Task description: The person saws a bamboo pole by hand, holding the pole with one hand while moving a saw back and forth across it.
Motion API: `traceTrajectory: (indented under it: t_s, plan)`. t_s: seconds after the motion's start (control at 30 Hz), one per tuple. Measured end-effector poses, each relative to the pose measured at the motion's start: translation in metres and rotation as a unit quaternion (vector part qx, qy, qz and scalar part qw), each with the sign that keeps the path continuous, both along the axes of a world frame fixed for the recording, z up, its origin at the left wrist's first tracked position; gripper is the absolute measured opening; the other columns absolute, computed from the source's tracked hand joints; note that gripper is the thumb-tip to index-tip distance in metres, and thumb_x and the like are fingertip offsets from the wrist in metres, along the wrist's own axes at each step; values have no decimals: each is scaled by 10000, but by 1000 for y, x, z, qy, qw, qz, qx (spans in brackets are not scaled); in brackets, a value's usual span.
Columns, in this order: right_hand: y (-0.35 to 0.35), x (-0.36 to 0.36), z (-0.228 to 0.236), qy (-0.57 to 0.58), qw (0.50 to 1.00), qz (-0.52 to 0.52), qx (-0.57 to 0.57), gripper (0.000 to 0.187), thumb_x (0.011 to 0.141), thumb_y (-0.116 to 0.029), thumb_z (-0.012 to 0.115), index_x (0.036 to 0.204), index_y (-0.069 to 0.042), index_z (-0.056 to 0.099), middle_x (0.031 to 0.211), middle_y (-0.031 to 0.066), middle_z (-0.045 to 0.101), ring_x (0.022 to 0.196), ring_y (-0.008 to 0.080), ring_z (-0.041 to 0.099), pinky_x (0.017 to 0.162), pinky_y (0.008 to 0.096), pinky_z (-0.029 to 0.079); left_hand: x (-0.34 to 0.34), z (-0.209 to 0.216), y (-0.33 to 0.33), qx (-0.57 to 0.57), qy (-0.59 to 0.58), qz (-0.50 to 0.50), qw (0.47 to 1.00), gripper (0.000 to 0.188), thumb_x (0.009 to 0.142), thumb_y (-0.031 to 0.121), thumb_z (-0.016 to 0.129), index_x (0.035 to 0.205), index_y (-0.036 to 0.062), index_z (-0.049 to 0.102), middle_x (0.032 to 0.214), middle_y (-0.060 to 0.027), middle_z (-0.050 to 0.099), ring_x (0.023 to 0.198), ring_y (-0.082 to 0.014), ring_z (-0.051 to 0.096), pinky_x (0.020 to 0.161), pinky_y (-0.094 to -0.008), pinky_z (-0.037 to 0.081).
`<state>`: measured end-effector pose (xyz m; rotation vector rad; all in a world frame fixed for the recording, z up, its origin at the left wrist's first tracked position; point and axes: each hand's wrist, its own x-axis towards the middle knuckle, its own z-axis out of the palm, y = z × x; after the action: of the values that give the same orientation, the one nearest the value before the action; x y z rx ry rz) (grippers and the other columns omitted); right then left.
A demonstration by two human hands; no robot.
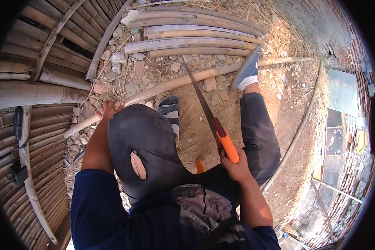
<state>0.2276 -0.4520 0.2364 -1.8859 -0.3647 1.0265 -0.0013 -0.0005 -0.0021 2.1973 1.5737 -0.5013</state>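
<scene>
My left hand [107, 109] grips a long bamboo pole [158, 89] near its left end, with thumb and fingers around it. The pole slants across the ground up to the far right. In my right hand [235, 163] is a handsaw, its orange handle [228, 146] inside my closed fingers. The saw's dark blade [203, 102] points away from me and crosses over the pole; I cannot tell whether it touches. My right shoe [246, 69] presses on the pole to the right of the blade. My left foot, in a dark sandal [169, 106], stands on the near side of the pole.
Beyond the pole several cut bamboo lengths [196, 43] lie side by side on rubble. A bamboo-slat wall [37, 141] rises at the left. Another thin pole [298, 135] lies on the dirt at right, before a brick wall [356, 50] with a leaning sheet [341, 91].
</scene>
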Motion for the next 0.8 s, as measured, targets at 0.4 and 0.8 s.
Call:
traceTrajectory:
  t_s: [0.4,0.8]
  plan:
    - [27,-8,-34,-56,996,68,-20,101,808,-23,638,895,-15,587,793,7,565,705,96,546,657,264,455,2,1,-5,7,-14,7,1000,844,925,770,508,1467,124,538,1607,-170,349,1542,-434,191,1205,-714,-30]
    - [55,29,-33,-44,995,74,-47,68,828,-44,635,873,-41,584,776,-3,571,664,91,549,606,258,445,0,0,-6,2,-23,2,1000,808,899,789,533,1432,184,587,1603,-156,364,1546,-410,192,1208,-709,-39]
